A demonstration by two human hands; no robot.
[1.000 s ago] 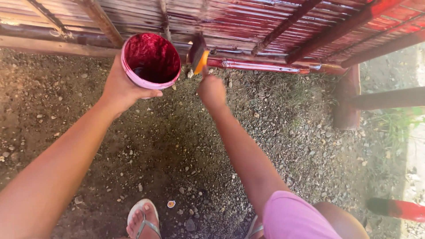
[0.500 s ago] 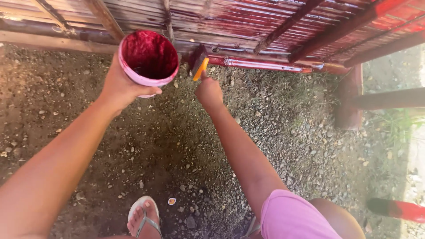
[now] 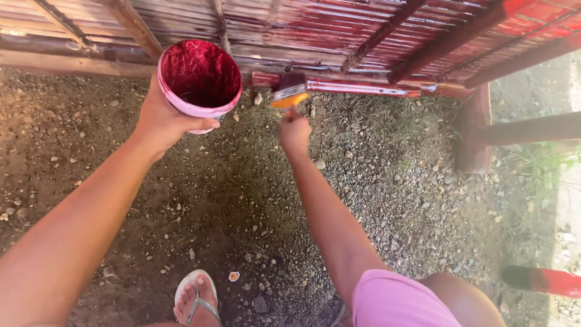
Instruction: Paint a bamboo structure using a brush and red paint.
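Right grip: the right hand is closed around the handle of a paintbrush, arm stretched forward.
Paintbrush: orange ferrule, dark red-stained bristles pointing up and away, the bristle tip touching the lowest red rail of the fence.
Left grip: the left hand is wrapped around the side of a pink paint bucket, thumb lying along its near wall, holding it up in the air.
Paint bucket: open top facing the camera, inner walls coated deep red, a dark pool of paint low inside; it sits just left of the brush, apart from it.
Fence: slatted bamboo fence, glossy red on the right part, bare brown and unpainted at the left.
Post: a reddish upright post stands at the fence's right end.
Ground: gravel and dirt with some grass by the post.
Foot: one foot in a white flip-flop at the bottom edge.
Clothing: pink shorts over the right knee.
Far right: a red-painted pole lies low on the ground.
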